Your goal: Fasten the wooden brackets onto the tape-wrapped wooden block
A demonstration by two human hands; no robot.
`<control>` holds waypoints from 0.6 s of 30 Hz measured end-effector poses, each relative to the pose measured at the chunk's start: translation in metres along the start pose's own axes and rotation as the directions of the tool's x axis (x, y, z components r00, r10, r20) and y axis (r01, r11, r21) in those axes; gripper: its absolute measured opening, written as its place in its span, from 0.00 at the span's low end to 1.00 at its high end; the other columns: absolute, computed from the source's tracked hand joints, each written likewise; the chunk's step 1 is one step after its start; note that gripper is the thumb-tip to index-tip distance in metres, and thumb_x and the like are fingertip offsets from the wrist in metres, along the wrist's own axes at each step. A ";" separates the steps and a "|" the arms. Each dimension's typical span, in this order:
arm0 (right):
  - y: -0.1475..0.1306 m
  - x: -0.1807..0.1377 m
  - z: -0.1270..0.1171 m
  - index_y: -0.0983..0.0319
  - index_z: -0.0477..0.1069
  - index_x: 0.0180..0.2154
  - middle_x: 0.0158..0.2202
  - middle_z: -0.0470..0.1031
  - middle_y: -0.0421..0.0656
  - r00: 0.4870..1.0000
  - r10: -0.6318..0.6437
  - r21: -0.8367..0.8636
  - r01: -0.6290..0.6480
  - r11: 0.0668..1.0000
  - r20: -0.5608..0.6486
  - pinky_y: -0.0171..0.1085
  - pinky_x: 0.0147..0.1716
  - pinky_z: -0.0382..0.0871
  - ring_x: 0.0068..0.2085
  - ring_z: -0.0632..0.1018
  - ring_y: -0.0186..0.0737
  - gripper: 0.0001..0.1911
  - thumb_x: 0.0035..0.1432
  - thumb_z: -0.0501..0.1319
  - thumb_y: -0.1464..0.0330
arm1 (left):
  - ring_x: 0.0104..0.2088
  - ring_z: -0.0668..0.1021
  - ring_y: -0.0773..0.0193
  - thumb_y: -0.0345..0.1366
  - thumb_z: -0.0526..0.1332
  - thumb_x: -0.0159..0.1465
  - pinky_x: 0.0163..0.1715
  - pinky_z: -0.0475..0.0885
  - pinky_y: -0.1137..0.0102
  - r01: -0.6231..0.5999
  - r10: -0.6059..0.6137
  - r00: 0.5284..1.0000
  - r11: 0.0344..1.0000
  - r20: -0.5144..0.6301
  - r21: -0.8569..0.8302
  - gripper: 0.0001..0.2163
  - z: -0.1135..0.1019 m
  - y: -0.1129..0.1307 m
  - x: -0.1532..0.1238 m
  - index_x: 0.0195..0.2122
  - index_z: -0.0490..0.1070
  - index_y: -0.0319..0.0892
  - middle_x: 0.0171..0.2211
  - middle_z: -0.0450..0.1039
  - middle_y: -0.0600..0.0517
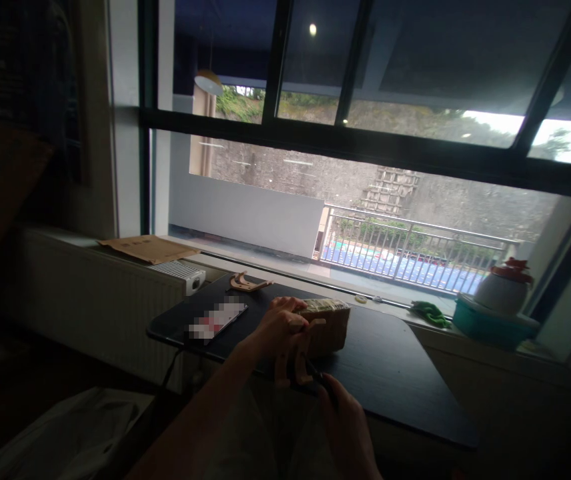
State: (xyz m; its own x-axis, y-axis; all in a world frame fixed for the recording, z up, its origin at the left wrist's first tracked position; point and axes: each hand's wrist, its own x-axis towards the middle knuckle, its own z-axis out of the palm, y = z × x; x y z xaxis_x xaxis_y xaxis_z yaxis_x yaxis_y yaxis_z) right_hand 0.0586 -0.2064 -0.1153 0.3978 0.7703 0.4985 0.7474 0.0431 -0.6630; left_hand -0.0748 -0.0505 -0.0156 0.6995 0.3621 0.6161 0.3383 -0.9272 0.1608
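My left hand [281, 328] is closed around the top of a tan curved bracket [301, 357], which looks wooden and has two curved legs hanging toward the table's near edge. In my right hand [344, 415], lower and to the right, is a slim dark-handled tool [326, 385]. Its tip points up and left at the bracket; whether it touches cannot be made out. Right behind the bracket stands a brown taped cardboard box [333, 327] on the dark table [390, 360]. A similar tan curved piece [249, 283] lies at the table's back left.
A phone [220, 320] with a blurred screen lies left on the table. The windowsill bears a brown paper envelope [150, 249], a green cloth [430, 313], a teal container [488, 323] and a red-topped jar [505, 287]. A small tape roll [360, 299] sits behind the box.
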 end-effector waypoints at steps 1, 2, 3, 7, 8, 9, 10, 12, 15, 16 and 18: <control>0.001 0.001 0.001 0.61 0.74 0.44 0.40 0.80 0.45 1.000 0.025 0.049 -0.026 0.998 0.012 0.36 0.39 0.74 0.41 0.80 0.44 0.18 0.61 0.51 0.60 | 0.50 0.69 0.57 0.38 0.64 0.58 0.55 0.55 0.56 -0.003 0.003 1.000 1.000 0.002 0.001 0.04 0.000 0.000 0.000 0.33 0.78 0.49 0.49 0.69 0.51; 0.002 0.001 0.001 0.62 0.74 0.44 0.40 0.80 0.45 0.999 0.041 0.081 -0.043 0.996 0.023 0.37 0.39 0.74 0.41 0.80 0.44 0.18 0.61 0.51 0.60 | 0.50 0.69 0.57 0.38 0.63 0.58 0.55 0.55 0.56 -0.005 0.005 1.000 1.000 0.003 0.001 0.04 0.000 0.000 0.000 0.34 0.78 0.49 0.49 0.69 0.51; 0.002 0.002 0.001 0.62 0.74 0.44 0.40 0.80 0.45 0.998 0.049 0.088 -0.051 0.995 0.026 0.37 0.39 0.74 0.41 0.80 0.44 0.18 0.61 0.51 0.61 | 0.50 0.69 0.57 0.38 0.63 0.58 0.55 0.55 0.56 -0.006 0.006 1.000 1.000 0.004 0.000 0.04 0.000 0.000 0.000 0.34 0.78 0.49 0.50 0.69 0.51; -0.001 0.001 0.000 0.64 0.71 0.48 0.43 0.78 0.47 1.000 -0.015 -0.107 0.013 0.994 -0.015 0.34 0.37 0.73 0.42 0.79 0.43 0.19 0.61 0.50 0.64 | 0.50 0.69 0.57 0.38 0.64 0.58 0.55 0.55 0.57 -0.006 0.006 1.000 1.000 0.001 -0.006 0.04 -0.001 0.001 -0.001 0.33 0.78 0.49 0.49 0.69 0.50; -0.003 0.001 -0.001 0.63 0.71 0.49 0.43 0.78 0.47 0.998 -0.054 -0.181 0.050 0.982 -0.017 0.34 0.34 0.73 0.40 0.80 0.42 0.19 0.61 0.50 0.65 | 0.50 0.69 0.57 0.39 0.63 0.58 0.55 0.55 0.57 -0.005 0.005 1.000 1.000 0.002 -0.008 0.04 -0.001 0.001 -0.001 0.33 0.78 0.49 0.48 0.69 0.50; -0.005 0.000 -0.002 0.63 0.71 0.49 0.42 0.78 0.46 0.996 -0.094 -0.247 0.089 0.965 -0.007 0.33 0.31 0.72 0.38 0.80 0.42 0.19 0.61 0.49 0.65 | 0.50 0.69 0.57 0.39 0.63 0.59 0.55 0.55 0.57 -0.003 0.003 1.000 1.000 0.001 -0.010 0.05 -0.002 0.002 -0.001 0.32 0.78 0.49 0.48 0.69 0.50; -0.006 -0.001 -0.003 0.63 0.71 0.49 0.40 0.78 0.46 0.992 -0.127 -0.299 0.123 0.946 0.007 0.33 0.28 0.71 0.35 0.80 0.41 0.19 0.62 0.48 0.65 | 0.51 0.69 0.57 0.39 0.62 0.59 0.55 0.54 0.57 0.001 -0.001 1.000 1.000 0.002 -0.011 0.05 -0.002 0.002 0.000 0.32 0.78 0.49 0.49 0.69 0.50; -0.009 -0.002 -0.005 0.62 0.72 0.47 0.38 0.78 0.45 0.986 -0.164 -0.353 0.165 0.921 0.033 0.33 0.26 0.70 0.32 0.80 0.40 0.18 0.63 0.47 0.66 | 0.51 0.69 0.57 0.39 0.62 0.59 0.55 0.54 0.57 0.008 -0.008 1.000 1.000 0.009 -0.014 0.05 -0.003 0.003 0.000 0.33 0.78 0.49 0.49 0.69 0.50; -0.008 -0.004 -0.004 0.60 0.71 0.47 0.40 0.79 0.43 0.989 -0.146 -0.326 0.149 0.934 0.035 0.32 0.28 0.70 0.35 0.80 0.40 0.17 0.63 0.48 0.66 | 0.51 0.69 0.57 0.38 0.62 0.59 0.56 0.54 0.56 0.016 -0.016 1.000 1.000 0.027 -0.013 0.05 -0.003 0.004 0.000 0.33 0.78 0.48 0.49 0.69 0.50; -0.007 -0.004 -0.004 0.59 0.71 0.47 0.41 0.79 0.43 0.992 -0.120 -0.292 0.124 0.948 0.033 0.32 0.30 0.71 0.36 0.80 0.40 0.16 0.63 0.49 0.66 | 0.51 0.69 0.57 0.38 0.62 0.59 0.56 0.54 0.56 0.014 -0.014 1.000 1.000 0.026 -0.012 0.05 -0.003 0.003 0.000 0.33 0.78 0.48 0.49 0.69 0.50; -0.004 -0.003 -0.002 0.59 0.71 0.47 0.42 0.79 0.42 0.998 -0.045 -0.196 0.051 0.979 0.036 0.33 0.35 0.71 0.40 0.80 0.40 0.17 0.63 0.49 0.64 | 0.51 0.69 0.57 0.38 0.62 0.60 0.55 0.54 0.57 0.002 -0.002 1.000 1.000 0.016 -0.008 0.05 -0.002 0.002 0.000 0.33 0.78 0.48 0.49 0.69 0.50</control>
State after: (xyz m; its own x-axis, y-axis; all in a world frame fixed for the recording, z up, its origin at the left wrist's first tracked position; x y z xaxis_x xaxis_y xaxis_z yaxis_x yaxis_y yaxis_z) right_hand 0.0557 -0.2101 -0.1125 0.3445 0.7898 0.5074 0.8565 -0.0431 -0.5144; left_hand -0.0755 -0.0522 -0.0144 0.7086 0.3652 0.6037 0.3347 -0.9272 0.1681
